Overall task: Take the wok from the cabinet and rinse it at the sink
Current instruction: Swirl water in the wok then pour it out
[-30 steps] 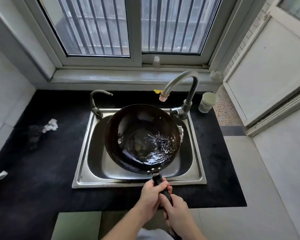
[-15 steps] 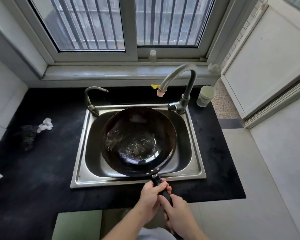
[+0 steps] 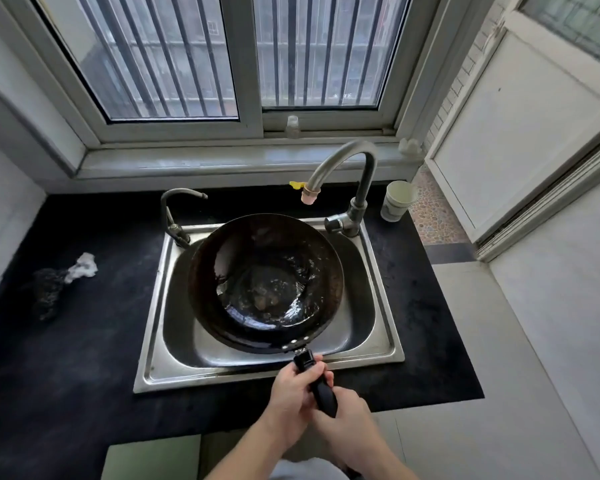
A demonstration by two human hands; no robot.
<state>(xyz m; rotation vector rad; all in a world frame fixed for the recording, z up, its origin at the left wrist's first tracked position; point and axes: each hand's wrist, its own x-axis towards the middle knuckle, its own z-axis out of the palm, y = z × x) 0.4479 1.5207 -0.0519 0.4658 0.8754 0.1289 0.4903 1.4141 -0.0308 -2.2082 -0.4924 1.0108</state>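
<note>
Wet wok (image 3: 265,282) over the sink (image 3: 152,341), both hands on its handle (image 3: 326,400).
The wok's bowl fills the sink basin. The handle juts past the sink's near rim, with the left hand (image 3: 291,393) curled round it and the right hand (image 3: 349,419) gripping the end behind.

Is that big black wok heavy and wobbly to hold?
Probably heavy: the left hand and right hand both hold its single handle. Water glinting inside the wok could slosh and tilt it. Its round bottom would likely rock if set down.
</note>
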